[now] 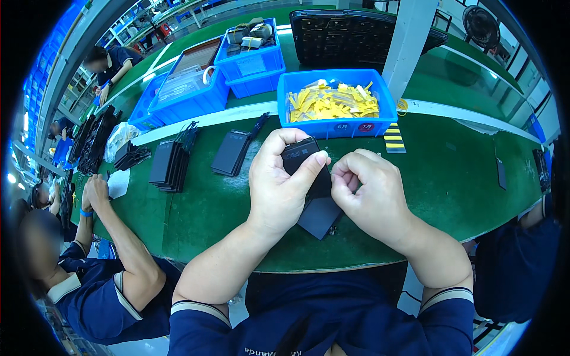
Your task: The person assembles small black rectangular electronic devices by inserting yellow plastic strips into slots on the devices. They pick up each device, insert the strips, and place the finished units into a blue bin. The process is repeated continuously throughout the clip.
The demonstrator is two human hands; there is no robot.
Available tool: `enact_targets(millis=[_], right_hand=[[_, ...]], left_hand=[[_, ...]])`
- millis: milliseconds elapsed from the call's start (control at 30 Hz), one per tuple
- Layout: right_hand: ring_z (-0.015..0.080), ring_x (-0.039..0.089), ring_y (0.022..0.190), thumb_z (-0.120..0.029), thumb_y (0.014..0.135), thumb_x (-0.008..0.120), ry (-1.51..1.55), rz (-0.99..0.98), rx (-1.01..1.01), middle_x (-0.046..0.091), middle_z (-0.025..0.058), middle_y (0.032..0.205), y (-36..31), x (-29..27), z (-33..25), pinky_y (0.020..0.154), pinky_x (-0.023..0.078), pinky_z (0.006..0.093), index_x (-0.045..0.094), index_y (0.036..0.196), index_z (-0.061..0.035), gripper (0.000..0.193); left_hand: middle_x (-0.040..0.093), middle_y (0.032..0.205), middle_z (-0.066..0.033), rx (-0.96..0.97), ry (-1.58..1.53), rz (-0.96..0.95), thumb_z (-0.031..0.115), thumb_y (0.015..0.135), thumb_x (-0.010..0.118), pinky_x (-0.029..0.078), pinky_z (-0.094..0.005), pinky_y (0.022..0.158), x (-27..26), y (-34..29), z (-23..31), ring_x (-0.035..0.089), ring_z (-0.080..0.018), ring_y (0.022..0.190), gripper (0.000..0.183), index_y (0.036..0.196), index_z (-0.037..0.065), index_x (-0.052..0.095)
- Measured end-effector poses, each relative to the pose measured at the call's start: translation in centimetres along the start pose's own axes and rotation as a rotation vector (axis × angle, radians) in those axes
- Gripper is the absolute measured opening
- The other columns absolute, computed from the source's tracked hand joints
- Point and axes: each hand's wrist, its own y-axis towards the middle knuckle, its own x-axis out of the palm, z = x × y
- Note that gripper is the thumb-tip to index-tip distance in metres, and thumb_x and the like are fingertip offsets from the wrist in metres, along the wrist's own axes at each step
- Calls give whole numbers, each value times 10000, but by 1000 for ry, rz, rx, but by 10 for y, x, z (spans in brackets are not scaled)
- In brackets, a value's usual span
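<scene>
My left hand (272, 193) grips a flat black battery (293, 152), thumb across its face and fingers behind it. The battery is tilted up above the bench. Close to its right edge is my right hand (374, 193), thumb and fingers pinched together; whatever they hold, if anything, is too small to make out. Below the two hands another flat black piece (320, 218), like a battery, lies on the green bench, partly covered by them. Left of my hands stand a small stack of black batteries (230, 155) and a taller stack of batteries (166, 167), with dark strips at their upper ends.
A blue bin (323, 129) of yellow strips (335, 102) stands just beyond my hands, before a white post (407, 47). More blue bins (193, 104) sit at the back left. A co-worker's hands (97, 193) work at the left. A thin black piece (500, 172) lies right.
</scene>
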Motion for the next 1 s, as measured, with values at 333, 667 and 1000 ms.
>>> enact_targets(millis=[333, 667, 1000], right_hand=[[117, 589, 577, -124, 763, 644, 229, -14, 251, 638, 86, 693, 15, -21, 13, 546, 468, 259, 650, 774, 12, 136], [136, 566, 579, -98, 770, 636, 167, -45, 113, 594, 82, 691, 12, -14, 22, 548, 458, 266, 640, 791, 11, 111], [182, 585, 604, -72, 770, 636, 61, -104, 22, 589, 92, 701, 12, -12, 19, 571, 478, 295, 636, 795, 3, 80]], left_hand=[[591, 960, -51, -185, 330, -366, 11, 824, 638, 482, -269, 797, -11, 14, -10, 600, -138, 869, 190, 1006, 27, 588], [592, 1078, -152, 375, 1004, -55, 38, 702, 711, 447, -374, 920, -29, 26, -11, 564, -311, 1052, 367, 1052, 26, 602], [631, 1048, -217, -480, 1569, -131, 311, 643, 791, 461, -416, 887, -92, 55, 8, 592, -345, 1023, 656, 1149, -35, 559]])
